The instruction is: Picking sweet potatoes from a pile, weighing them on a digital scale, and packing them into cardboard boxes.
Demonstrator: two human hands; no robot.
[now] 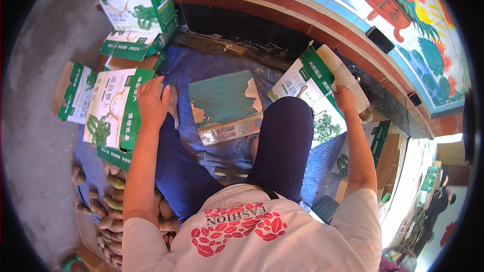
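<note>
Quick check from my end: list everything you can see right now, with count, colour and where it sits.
flat carton: one, green and white, on the ground at left, under the left hand
right carton: one, green and white, tilted at right, its flap gripped by the right hand
folded cartons: a few, green and white, stacked upper left
scale: one, worn teal top, on the tarp between the legs
tarp: one, blue, spread on the ground
fruits: many, green-brown, oval, heaped lower left
left hand: flat on the flat carton
right hand: closed on the flap
</note>
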